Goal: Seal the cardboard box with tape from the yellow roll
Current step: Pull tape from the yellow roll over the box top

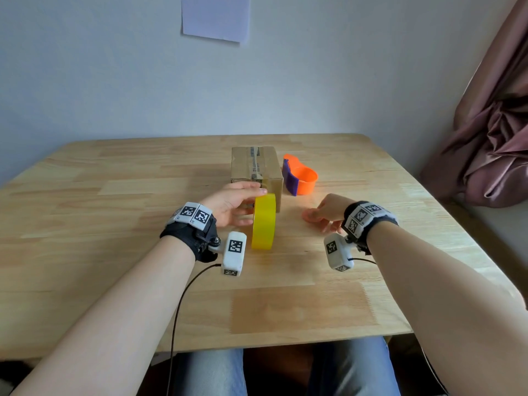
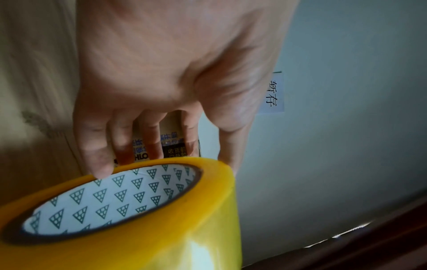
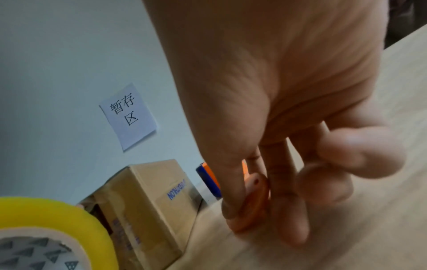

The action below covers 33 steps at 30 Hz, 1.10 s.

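The yellow tape roll (image 1: 264,221) stands on its edge on the wooden table (image 1: 114,252), just in front of the closed cardboard box (image 1: 255,167). My left hand (image 1: 245,205) lies against the roll's left face with straight, spread fingers (image 2: 120,138); its thumb reaches over the roll's top, tip hidden. In the left wrist view the roll (image 2: 161,228) shows its white core with green triangles. My right hand (image 1: 320,215) hovers low to the right of the roll and pinches a small orange piece (image 3: 254,201) between thumb and fingers.
An orange and purple tape dispenser (image 1: 303,178) lies right of the box. A paper note (image 1: 215,18) hangs on the wall behind. A pink curtain (image 1: 491,144) hangs by the table's right edge. Old printed tape runs along the box top.
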{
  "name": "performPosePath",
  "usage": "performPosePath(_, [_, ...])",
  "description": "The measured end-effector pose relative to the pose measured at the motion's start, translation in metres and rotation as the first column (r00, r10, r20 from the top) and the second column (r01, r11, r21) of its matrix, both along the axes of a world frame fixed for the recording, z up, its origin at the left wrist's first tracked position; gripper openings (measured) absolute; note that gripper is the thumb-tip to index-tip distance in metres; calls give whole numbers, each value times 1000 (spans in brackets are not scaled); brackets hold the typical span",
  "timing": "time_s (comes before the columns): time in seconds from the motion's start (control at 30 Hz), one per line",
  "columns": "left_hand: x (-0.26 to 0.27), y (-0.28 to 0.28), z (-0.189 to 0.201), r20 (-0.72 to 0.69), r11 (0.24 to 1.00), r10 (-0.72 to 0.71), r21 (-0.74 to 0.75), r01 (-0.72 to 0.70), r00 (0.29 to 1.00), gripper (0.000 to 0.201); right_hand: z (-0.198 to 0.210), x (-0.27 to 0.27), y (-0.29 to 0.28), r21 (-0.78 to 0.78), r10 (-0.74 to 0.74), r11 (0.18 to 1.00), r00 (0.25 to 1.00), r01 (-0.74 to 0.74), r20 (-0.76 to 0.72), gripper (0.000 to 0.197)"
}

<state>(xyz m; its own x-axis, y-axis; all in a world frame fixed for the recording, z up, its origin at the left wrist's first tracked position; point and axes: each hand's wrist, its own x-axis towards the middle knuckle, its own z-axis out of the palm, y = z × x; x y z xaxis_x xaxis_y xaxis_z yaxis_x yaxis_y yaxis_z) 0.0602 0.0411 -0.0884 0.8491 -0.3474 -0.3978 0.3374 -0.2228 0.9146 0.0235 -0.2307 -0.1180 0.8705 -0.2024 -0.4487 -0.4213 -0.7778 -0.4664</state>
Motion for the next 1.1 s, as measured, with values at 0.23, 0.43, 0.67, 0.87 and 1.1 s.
performPosePath(0.23, [-7, -4, 5, -27, 1000, 7, -17, -8, 1000, 47, 39, 0, 21, -83, 44, 996, 994, -36, 101, 38])
performPosePath(0.43, [-6, -3, 4, -37, 1000, 2, -14, -2, 999, 51, 51, 9, 60, 336, 100, 939, 993, -76, -57, 66])
performPosePath(0.67, [1, -2, 9, -91, 999, 13, 31, -10, 996, 31, 46, 19, 77, 432, 173, 894, 981, -118, -89, 58])
performPosePath(0.87, [17, -4, -4, -40, 997, 67, 51, -65, 997, 12, 48, 9, 77, 551, 135, 833, 983, -46, -123, 33])
performPosePath(1.1, [20, -1, -2, -44, 996, 64, 72, -61, 997, 24, 48, 7, 73, 582, 66, 813, 996, -24, -52, 26])
